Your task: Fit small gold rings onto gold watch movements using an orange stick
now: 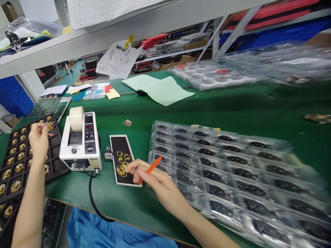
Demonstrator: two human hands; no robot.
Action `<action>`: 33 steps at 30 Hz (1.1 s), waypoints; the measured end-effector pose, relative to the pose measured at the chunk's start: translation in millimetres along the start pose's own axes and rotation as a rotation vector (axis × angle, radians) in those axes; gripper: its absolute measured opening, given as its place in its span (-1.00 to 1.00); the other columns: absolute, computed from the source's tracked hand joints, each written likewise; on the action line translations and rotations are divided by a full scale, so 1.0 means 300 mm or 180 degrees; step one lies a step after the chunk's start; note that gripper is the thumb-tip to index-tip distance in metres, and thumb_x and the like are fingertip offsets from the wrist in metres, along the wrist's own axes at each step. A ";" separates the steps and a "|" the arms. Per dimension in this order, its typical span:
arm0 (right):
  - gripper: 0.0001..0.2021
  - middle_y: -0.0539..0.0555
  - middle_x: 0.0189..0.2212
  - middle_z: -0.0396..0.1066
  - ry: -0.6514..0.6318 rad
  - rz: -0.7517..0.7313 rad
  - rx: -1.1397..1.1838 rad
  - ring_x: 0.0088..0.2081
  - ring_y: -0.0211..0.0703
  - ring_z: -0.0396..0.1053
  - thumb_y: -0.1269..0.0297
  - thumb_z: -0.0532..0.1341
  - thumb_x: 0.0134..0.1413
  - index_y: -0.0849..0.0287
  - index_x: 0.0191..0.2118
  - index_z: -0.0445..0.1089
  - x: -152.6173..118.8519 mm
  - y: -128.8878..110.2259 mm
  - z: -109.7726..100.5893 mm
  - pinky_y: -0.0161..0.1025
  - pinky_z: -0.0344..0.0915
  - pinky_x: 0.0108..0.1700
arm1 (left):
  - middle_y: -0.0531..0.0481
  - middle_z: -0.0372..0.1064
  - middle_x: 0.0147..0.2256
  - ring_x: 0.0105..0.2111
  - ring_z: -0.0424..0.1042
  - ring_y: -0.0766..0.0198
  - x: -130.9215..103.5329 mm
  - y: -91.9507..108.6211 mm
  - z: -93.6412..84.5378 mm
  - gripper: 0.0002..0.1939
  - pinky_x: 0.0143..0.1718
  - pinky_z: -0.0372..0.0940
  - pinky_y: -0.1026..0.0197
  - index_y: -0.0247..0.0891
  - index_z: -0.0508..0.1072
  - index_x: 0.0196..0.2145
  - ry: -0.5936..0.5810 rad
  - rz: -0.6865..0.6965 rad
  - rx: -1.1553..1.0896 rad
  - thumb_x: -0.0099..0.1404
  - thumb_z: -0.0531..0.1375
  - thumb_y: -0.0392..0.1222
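My left hand (38, 141) is closed in a pinch on a gold round part (48, 127), above the black compartment tray (55, 156). Rows of similar gold parts sit in that tray's cells. My right hand (152, 181) grips an orange pointed stick (154, 164), its tip pointing up and away. The fingertips of this hand reach over the right side of a small white-rimmed tray (112, 144). Thin yellow rings (121, 170) lie loosely heaped on its black floor. Whether the fingertips touch a ring, I cannot tell.
A white tape dispenser (90, 151) stands between my hands, its black cable (91, 196) looping toward the table edge. Beside it sits a tally counter (108, 153). Clear plastic trays (219, 141) of dark parts fill the right. A small round part (127, 123) lies behind.
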State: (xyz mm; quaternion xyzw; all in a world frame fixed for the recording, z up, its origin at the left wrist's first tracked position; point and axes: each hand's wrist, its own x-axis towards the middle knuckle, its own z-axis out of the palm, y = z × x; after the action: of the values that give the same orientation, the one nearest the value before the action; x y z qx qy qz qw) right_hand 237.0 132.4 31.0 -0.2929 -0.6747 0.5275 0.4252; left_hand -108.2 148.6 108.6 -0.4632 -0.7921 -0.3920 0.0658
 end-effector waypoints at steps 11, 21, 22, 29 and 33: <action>-0.66 0.09 -0.47 0.48 0.0064 -0.0022 0.0811 -0.43 -0.18 0.42 0.01 0.16 0.26 0.17 -0.31 0.53 -0.031 0.011 0.069 -0.25 0.42 -0.38 | -0.16 0.59 -0.15 -0.12 0.58 0.04 -0.639 0.179 0.113 -0.63 -0.18 0.50 0.19 -0.26 0.49 -0.03 -0.2180 -0.1864 -0.4116 0.20 0.32 -0.15; -0.65 0.16 -0.33 0.56 0.0175 0.0338 0.0564 -0.37 -0.19 0.52 0.01 0.19 0.22 0.21 -0.19 0.56 -0.040 0.045 0.095 -0.28 0.54 -0.29 | -0.21 0.54 -0.03 0.05 0.46 -0.11 -0.662 0.180 0.136 -0.63 0.01 0.43 -0.08 -0.21 0.52 0.01 -0.2188 -0.1821 -0.4372 0.24 0.28 -0.15; -0.64 0.17 -0.32 0.56 0.0159 0.0355 0.0552 -0.37 -0.19 0.53 0.01 0.19 0.22 0.21 -0.18 0.56 -0.040 0.045 0.094 -0.28 0.54 -0.29 | -0.21 0.53 -0.02 0.05 0.46 -0.11 -0.665 0.177 0.138 -0.63 0.02 0.42 -0.09 -0.22 0.52 0.02 -0.2189 -0.1781 -0.4362 0.26 0.27 -0.15; -0.68 0.14 -0.34 0.57 -0.0134 0.0134 0.0567 -0.34 -0.18 0.53 0.06 0.17 0.26 0.18 -0.23 0.57 -0.031 0.044 0.084 -0.27 0.52 -0.23 | -0.19 0.54 -0.02 -0.01 0.51 -0.06 -0.665 0.167 0.126 -0.67 -0.02 0.44 -0.03 -0.17 0.54 0.01 -0.2163 -0.1740 -0.4436 0.28 0.26 -0.20; -0.72 0.12 -0.36 0.56 -0.0290 -0.0276 0.0539 -0.32 -0.21 0.52 0.14 0.15 0.30 0.16 -0.23 0.56 -0.021 0.041 0.076 -0.29 0.50 -0.22 | -0.20 0.55 -0.04 -0.04 0.54 -0.04 -0.654 0.172 0.103 -0.66 -0.05 0.46 0.01 -0.19 0.54 0.01 -0.2159 -0.1883 -0.4498 0.26 0.26 -0.21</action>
State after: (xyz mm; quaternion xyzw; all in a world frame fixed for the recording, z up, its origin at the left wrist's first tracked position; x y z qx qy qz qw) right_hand 219.2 120.0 15.8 -0.2022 -0.6584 0.5765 0.4397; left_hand 50.7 49.5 24.6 -0.2613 -0.4257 -0.6367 -0.5874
